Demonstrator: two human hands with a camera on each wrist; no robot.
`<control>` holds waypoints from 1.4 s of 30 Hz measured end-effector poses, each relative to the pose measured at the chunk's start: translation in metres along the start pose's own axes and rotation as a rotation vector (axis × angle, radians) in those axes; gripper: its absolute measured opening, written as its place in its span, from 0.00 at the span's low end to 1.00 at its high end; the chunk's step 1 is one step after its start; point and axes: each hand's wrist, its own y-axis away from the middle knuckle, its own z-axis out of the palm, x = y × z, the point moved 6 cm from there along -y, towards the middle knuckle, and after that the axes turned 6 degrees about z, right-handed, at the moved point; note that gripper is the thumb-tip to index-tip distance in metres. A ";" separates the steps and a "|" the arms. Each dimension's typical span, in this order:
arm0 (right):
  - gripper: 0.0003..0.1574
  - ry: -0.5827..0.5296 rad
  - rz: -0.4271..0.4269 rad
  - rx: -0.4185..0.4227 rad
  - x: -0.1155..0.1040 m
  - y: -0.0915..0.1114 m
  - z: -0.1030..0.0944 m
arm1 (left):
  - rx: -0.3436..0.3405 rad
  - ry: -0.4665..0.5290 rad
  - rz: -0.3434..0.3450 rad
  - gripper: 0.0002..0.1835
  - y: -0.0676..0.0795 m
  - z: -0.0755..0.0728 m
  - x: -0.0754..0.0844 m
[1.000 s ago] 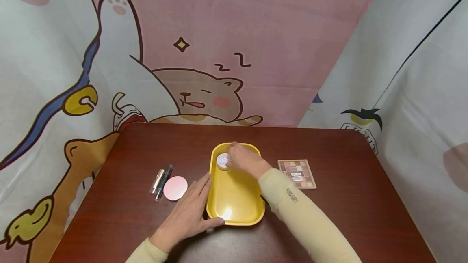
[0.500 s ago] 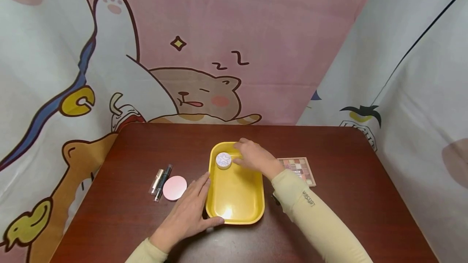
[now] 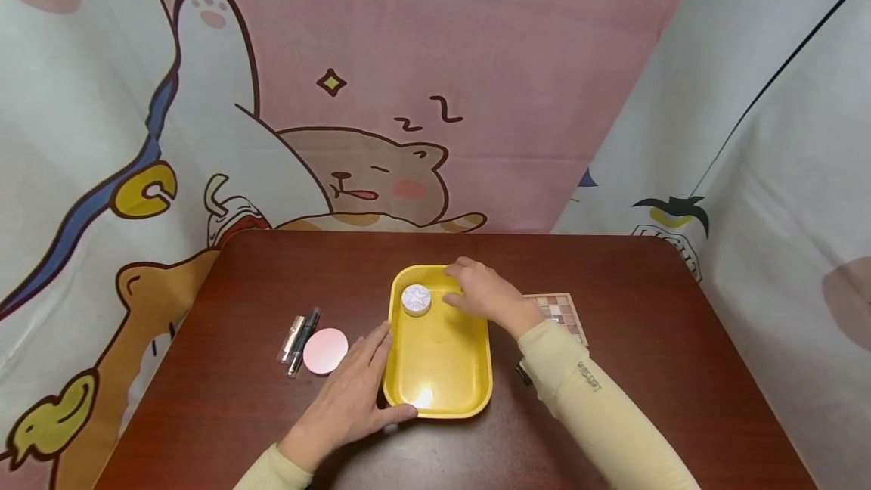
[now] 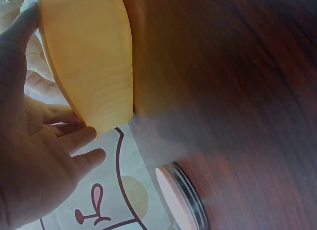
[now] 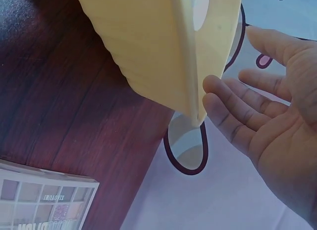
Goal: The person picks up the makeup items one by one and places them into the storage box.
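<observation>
A yellow tray (image 3: 438, 369) lies on the table, with a small round jar (image 3: 416, 299) in its far left corner; the jar's pale lid carries a star pattern. My left hand (image 3: 350, 399) rests against the tray's left side, fingers extended along the rim and thumb at the near edge. Over the tray's far right part hovers my right hand (image 3: 490, 297), fingers loosely bent and holding nothing. In the right wrist view, a gap shows between that hand's thumb and fingers. A pink round compact (image 3: 326, 351) sits just left of my left hand.
Two slim cosmetic tubes, one gold-capped (image 3: 292, 339) and one dark (image 3: 304, 342), lie side by side left of the compact. An eyeshadow palette (image 3: 568, 312) lies right of the tray, partly covered by my right forearm. Printed cloth hangs behind the table (image 3: 646, 369).
My right hand has let go of the round jar and moved right, away from it. The jar stays in the tray's far left corner. My left hand keeps its place.
</observation>
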 end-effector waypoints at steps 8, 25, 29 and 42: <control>0.31 -0.034 -0.004 0.025 0.005 0.010 -0.004 | 0.003 0.011 0.000 0.64 0.000 0.000 -0.001; 0.32 -0.059 -0.011 0.110 0.021 0.032 -0.011 | 0.004 0.003 0.001 0.64 0.001 0.001 0.000; 0.34 -0.073 0.012 0.123 0.025 0.036 -0.013 | -0.005 0.006 -0.006 0.64 0.001 0.001 0.000; 0.35 -0.083 0.095 0.177 0.044 0.057 -0.014 | -0.022 0.009 -0.017 0.65 0.001 0.001 -0.001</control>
